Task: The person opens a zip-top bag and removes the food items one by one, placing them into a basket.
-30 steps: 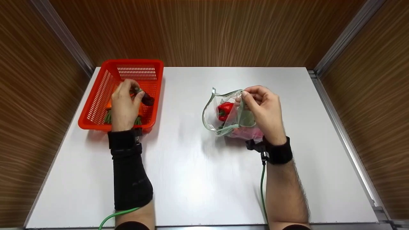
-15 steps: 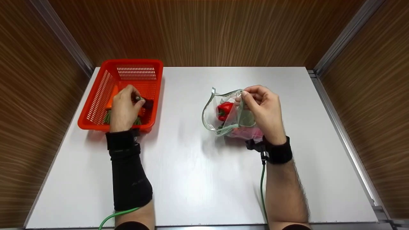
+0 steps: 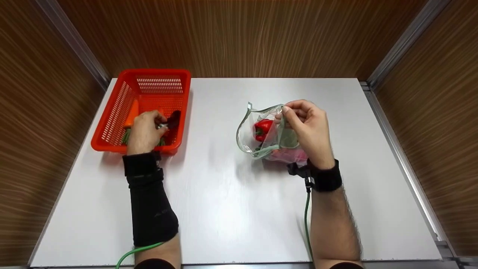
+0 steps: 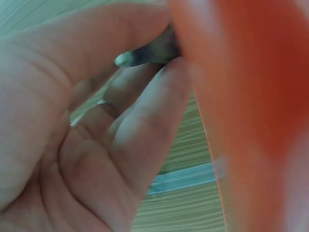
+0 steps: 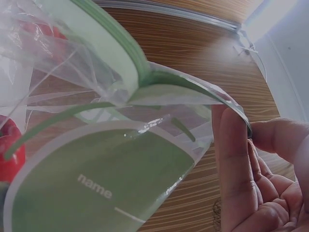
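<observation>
Inside the red plastic basket (image 3: 186, 89), my left hand (image 3: 143, 130) pinches a small dark eggplant (image 3: 173, 119) at its stem end. The left wrist view shows the stem (image 4: 152, 52) between thumb and finger, while the basket wall (image 4: 251, 96) hides the rest. My right hand (image 3: 312, 129) pinches the rim of a clear zip bag (image 3: 288, 139) with green edging, and its mouth gapes to the left. A red bell pepper (image 3: 263, 129) lies in the bag, with something pink (image 3: 289, 154) lower down. The bag's green label (image 5: 104, 179) reads "name".
An orange carrot (image 3: 133, 114) and green stalks (image 3: 126, 137) lie in the basket, partly behind the left hand. The white table (image 3: 224, 209) is bounded by wood-patterned panels (image 3: 239, 37). A green cable (image 3: 307, 220) trails from each wrist.
My left hand has moved lower in the basket with the eggplant, which now lies closer to the right wall. More of the carrot shows. The right hand and bag stay put.
</observation>
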Tool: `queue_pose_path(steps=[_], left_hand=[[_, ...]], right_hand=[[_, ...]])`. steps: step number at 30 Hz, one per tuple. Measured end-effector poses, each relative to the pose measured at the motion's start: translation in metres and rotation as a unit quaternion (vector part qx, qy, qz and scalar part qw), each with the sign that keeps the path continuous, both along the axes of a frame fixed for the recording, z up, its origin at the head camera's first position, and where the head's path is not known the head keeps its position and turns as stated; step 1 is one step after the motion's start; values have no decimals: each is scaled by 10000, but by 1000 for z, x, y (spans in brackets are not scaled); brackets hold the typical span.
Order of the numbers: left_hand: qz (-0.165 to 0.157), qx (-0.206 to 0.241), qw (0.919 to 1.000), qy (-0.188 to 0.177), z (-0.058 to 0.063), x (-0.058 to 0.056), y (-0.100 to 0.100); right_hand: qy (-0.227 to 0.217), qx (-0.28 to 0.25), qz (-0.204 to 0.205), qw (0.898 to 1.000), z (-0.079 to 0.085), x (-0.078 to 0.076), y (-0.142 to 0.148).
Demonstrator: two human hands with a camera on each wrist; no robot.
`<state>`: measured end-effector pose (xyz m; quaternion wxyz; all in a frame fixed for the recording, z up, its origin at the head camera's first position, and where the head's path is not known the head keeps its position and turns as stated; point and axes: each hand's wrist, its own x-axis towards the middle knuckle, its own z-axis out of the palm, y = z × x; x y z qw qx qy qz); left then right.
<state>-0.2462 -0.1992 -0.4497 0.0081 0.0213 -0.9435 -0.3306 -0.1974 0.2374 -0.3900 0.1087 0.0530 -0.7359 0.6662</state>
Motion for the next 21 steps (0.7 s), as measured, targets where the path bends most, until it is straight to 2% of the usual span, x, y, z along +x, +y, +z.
queue_pose_path(steps=[8,12,15,21], left_hand=[[-300,-182,9940,-1032,-3,0,-3],[-387,-228,9896,-1366,-2,0,-3],[-445,-272,9899,-1319,-1,-1,-1],[-465,-187,9957,-783,5,-1,6]], right_hand=[[6,5,-1,10000,0,0,0],[23,34,-3,10000,-1,0,0],[18,57,-12,10000,-1,0,0],[8,80,-6,10000,0,0,0]])
